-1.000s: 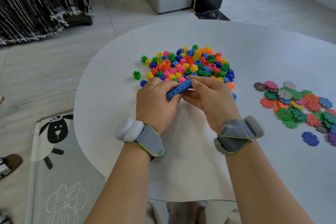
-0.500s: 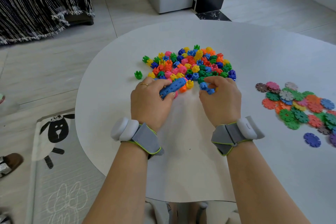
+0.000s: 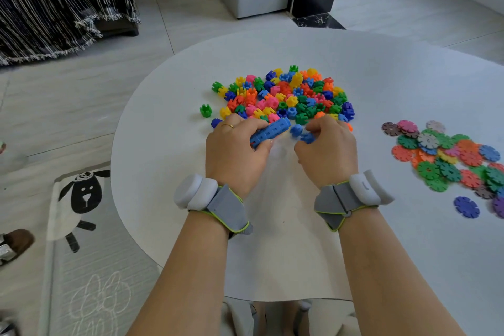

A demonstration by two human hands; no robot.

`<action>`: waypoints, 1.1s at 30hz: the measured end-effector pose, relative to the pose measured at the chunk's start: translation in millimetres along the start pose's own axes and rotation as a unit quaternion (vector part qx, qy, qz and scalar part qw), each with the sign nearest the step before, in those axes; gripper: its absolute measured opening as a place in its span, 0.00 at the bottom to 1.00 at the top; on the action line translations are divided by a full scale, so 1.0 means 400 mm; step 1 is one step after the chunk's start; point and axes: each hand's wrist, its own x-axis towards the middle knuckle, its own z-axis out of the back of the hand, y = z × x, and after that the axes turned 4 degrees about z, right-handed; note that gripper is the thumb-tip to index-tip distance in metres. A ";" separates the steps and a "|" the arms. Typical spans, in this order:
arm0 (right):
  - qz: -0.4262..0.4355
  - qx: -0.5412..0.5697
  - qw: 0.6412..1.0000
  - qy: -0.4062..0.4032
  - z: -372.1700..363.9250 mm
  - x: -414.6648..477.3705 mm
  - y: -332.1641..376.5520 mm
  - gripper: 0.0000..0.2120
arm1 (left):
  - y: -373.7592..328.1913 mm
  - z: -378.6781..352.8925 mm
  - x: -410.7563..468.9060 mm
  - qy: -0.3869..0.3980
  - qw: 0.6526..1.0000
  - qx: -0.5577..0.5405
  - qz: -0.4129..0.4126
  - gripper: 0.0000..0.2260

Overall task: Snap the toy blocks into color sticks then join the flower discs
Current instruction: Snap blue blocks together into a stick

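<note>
My left hand (image 3: 236,148) grips a blue stick of snapped blocks (image 3: 270,132) just in front of the heap of loose coloured blocks (image 3: 286,97). My right hand (image 3: 328,150) is beside it, its curled fingers pinching a loose blue block (image 3: 307,138). Another blue block (image 3: 296,129) lies between the stick's end and those fingers. The flower discs (image 3: 447,157) lie in a flat pile at the right of the white table (image 3: 381,76).
A lone green block (image 3: 205,111) and a blue one (image 3: 216,123) sit left of the heap. One blue disc (image 3: 466,207) lies apart near the right edge. A sheep floor mat (image 3: 79,226) and a shoe (image 3: 15,244) are on the floor at left.
My right hand let go of the stick, reached into the heap's front edge and came back with a blue block. My left hand kept hold of the stick and shifted slightly left.
</note>
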 end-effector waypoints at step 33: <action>-0.146 0.550 0.822 0.022 0.047 -0.017 0.043 0.04 | -0.006 -0.014 -0.001 -0.007 0.999 -0.013 -0.041 0.14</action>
